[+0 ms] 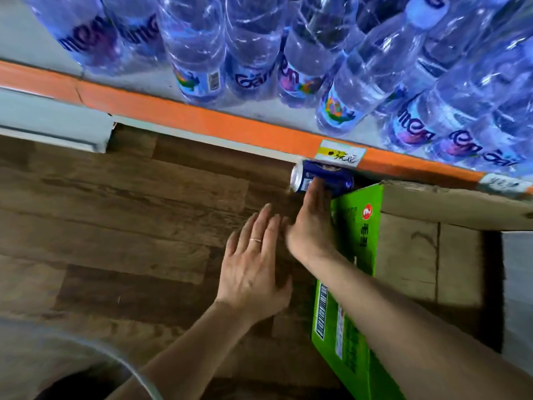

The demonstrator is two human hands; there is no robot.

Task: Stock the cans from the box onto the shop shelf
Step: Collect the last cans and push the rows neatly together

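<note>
A blue can (331, 178) with a silver end lies on its side just under the orange front edge of the shop shelf (202, 122). My right hand (311, 223) grips it, thumb over the can's body, reaching past the corner of the green cardboard box (357, 243). The box stands open on the floor at the right; its brown inside shows and no cans are visible in it. My left hand (253, 264) hovers flat beside the right wrist, fingers straight, a ring on one finger, holding nothing.
Several large clear water bottles (253, 47) with blue labels fill the shelf above the orange edge. A price tag (340, 153) sticks on that edge right over the can. Dark wood-pattern floor (129, 212) spreads to the left. A grey plinth (52, 122) sits at far left.
</note>
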